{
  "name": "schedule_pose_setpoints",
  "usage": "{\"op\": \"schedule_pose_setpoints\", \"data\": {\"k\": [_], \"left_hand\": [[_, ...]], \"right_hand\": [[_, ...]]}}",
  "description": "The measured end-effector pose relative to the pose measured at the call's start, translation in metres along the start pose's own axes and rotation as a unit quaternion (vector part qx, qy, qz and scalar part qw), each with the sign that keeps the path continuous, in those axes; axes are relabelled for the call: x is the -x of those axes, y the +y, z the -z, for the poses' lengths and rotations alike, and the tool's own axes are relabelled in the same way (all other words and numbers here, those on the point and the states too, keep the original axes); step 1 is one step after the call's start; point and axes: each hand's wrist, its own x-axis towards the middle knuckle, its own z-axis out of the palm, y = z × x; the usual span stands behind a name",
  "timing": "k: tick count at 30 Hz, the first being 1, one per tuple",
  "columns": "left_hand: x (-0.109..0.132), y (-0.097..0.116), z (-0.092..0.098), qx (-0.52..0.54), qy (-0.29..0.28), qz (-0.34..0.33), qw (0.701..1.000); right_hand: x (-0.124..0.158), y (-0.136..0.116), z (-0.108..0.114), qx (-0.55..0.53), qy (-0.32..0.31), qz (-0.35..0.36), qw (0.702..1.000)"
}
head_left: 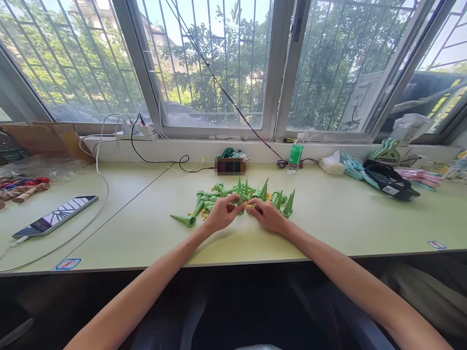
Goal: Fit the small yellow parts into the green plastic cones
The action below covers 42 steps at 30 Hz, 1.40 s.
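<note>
Apparently, the left hand (222, 214) grasps a cone (241, 196) with its long axis near vertical, tip up, while the right hand (268, 215) pinches a yellow bit (249, 206) just right of the cone, the pile (209, 195) spreading behind and beside it.

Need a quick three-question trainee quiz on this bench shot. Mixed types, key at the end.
1. True or false: the phone lies on the table with a cable plugged into it.
2. What stands just beside the tissue box? A) a mug B) a bottle C) a lamp
3. Fill in the colours: the left hand holds a ____ cone, the right hand a small ____ piece.

Key: 1 true; 2 B; 3 green, yellow.
</note>
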Motion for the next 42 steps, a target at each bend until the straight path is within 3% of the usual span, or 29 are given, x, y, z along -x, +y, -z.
{"op": "schedule_pose_setpoints", "data": {"k": [42], "left_hand": [[-0.0004,-0.0008,-0.0002,-0.009,-0.006,-0.017,1.000]], "right_hand": [[-0.0003,-0.0008,0.0021,0.008,-0.011,-0.006,1.000]]}}
